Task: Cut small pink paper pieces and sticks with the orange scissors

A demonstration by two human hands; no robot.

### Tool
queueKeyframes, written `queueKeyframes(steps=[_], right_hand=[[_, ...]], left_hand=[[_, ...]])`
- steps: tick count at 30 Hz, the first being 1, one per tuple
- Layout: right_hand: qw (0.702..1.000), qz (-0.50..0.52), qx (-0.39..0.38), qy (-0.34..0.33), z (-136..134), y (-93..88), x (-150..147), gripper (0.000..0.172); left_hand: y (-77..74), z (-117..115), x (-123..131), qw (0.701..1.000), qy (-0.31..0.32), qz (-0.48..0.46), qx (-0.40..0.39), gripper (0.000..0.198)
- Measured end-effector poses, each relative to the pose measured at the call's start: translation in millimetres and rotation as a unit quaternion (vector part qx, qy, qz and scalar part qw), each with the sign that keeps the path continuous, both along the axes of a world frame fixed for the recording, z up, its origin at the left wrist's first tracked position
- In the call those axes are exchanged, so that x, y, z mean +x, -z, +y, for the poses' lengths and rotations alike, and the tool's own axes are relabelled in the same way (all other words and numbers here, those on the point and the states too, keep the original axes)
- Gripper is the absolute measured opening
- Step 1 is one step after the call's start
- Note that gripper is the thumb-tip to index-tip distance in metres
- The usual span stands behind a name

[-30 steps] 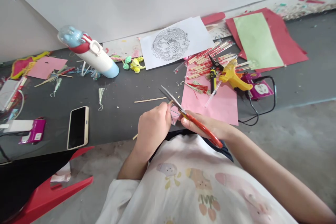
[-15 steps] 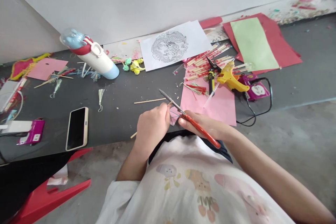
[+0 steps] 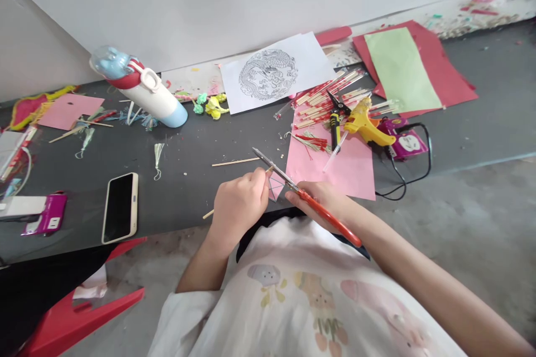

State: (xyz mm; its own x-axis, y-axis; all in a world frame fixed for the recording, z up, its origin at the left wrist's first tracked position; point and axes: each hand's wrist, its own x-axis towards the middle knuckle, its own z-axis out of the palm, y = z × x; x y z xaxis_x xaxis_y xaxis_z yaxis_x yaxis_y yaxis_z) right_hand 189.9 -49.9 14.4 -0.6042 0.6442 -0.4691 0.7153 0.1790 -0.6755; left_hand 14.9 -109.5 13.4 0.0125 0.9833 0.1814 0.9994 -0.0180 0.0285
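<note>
So the left hand (image 3: pixel 237 201) is curled up, thumb and fingers pinching a small pink paper piece with pencil lines on it (image 3: pixel 275 186) and a thin wooden stick (image 3: pixel 208 213) that pokes out from under the fist toward the table edge. The right hand (image 3: pixel 324 201) is wrapped around the handles of the red-handled metal scissors (image 3: pixel 301 192), blades nearly closed and lying right across the top of that little paper piece — tips pointing away over the dark grey table (image 3: pixel 201 145). All of this sits at the near edge of the table, just in front of the person's white printed shirt.

Stuff around: a big pink paper sheet (image 3: pixel 339 164) just beyond the right hand, a yellow glue gun (image 3: pixel 366 125) past it, black-and-yellow cutters (image 3: pixel 335 117) beside that. White smartphone (image 3: pixel 119 215) off to the left, well apart — and a white-and-blue water bottle (image 3: pixel 140 89) further back.
</note>
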Motion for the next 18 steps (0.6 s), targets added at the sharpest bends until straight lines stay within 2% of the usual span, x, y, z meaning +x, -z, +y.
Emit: queueKeyframes(steps=[3, 7, 13, 18], right_hand=[[0.999, -0.018, 0.044, 0.005, -3.5, -0.3, 1.6, 0.038], [0.992, -0.031, 0.125, -0.002, -8.6, -5.4, 3.2, 0.034], [0.974, -0.007, 0.221, -0.047, -9.3, -8.6, 7.8, 0.040], [0.967, 0.019, 0.246, -0.057, -8.3, -5.9, 7.1, 0.041]], left_hand=[[-0.5, 1.1, -0.4, 0.999, -0.007, -0.046, -0.011, 0.033], [1.4, 1.7, -4.9, 0.987, 0.000, -0.161, -0.028, 0.035], [8.3, 0.6, -12.4, 0.958, 0.035, -0.280, -0.050, 0.039], [4.2, 0.2, -11.5, 0.916, 0.035, -0.390, -0.088, 0.045]])
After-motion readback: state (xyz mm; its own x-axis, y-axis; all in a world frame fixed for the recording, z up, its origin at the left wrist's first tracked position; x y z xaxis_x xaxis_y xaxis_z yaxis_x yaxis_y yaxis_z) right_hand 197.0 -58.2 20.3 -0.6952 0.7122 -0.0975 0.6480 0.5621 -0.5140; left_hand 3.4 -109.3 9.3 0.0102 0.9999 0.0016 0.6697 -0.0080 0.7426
